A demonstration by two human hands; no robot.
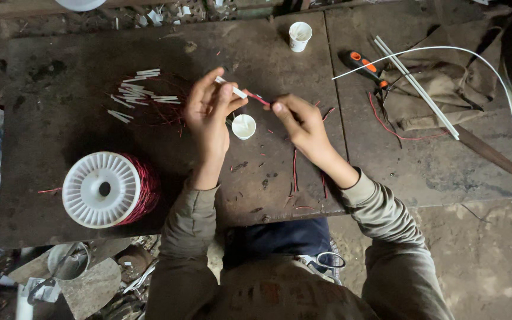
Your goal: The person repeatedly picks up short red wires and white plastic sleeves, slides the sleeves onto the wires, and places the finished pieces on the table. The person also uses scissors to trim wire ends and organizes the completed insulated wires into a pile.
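Pinching a short white sleeve (233,90), the left hand (208,109) meets the right hand (296,118), which nips a red wire (258,98) at the sleeve's end, just above a small white cap (243,126). Open board (60,118) lies between cap and near edge.

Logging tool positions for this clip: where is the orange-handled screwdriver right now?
In the head view, the orange-handled screwdriver lies on the dark table's upper right, beside the white rods and the brown cloth.
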